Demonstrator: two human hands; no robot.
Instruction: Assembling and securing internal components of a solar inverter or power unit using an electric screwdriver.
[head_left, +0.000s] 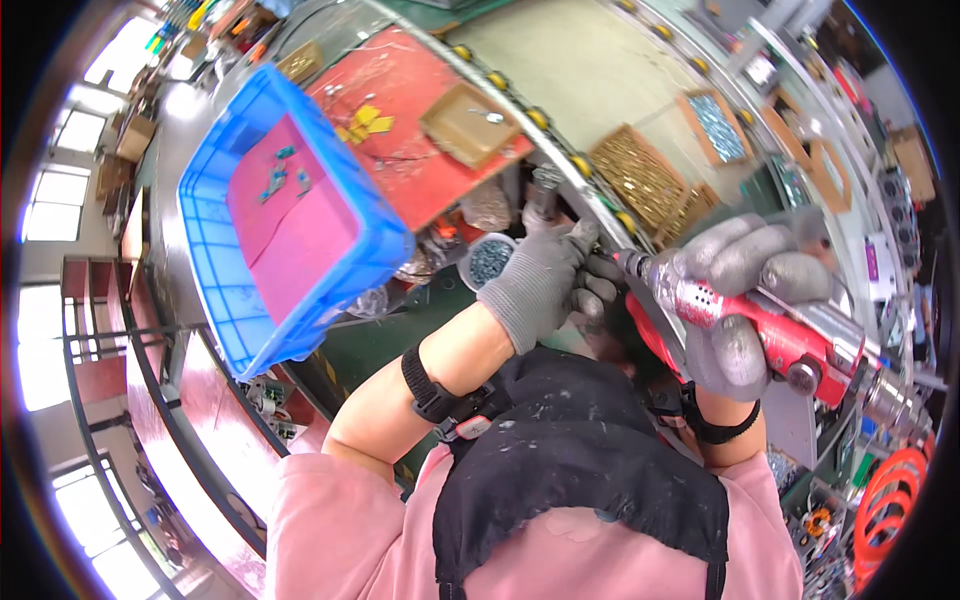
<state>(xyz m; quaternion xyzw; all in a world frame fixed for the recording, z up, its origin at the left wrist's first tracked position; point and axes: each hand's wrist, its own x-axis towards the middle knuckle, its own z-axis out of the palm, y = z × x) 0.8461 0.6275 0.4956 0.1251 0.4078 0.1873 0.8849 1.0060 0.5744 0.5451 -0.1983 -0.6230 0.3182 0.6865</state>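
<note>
My right hand (745, 300), in a grey glove, is wrapped round a red air screwdriver (775, 335). The tool lies nearly level, its tip pointing left toward my left hand. My left hand (545, 275), also gloved, has its fingers curled together at the metal edge of the bench, close to that tip. What those fingers hold, if anything, is hidden. Just beyond them a grey metal fitting (545, 190) stands up. A white tub of small silver screws (490, 258) sits beside my left hand.
To the left stands a blue plastic crate (225, 250) holding a pink sheet. A red mat (375, 75) carries yellow pieces and a cardboard tray (470, 125). Across the roller rail are boxes of brass-coloured screws (635, 180) and silver screws (715, 125). An orange coiled hose (890, 510) hangs at right.
</note>
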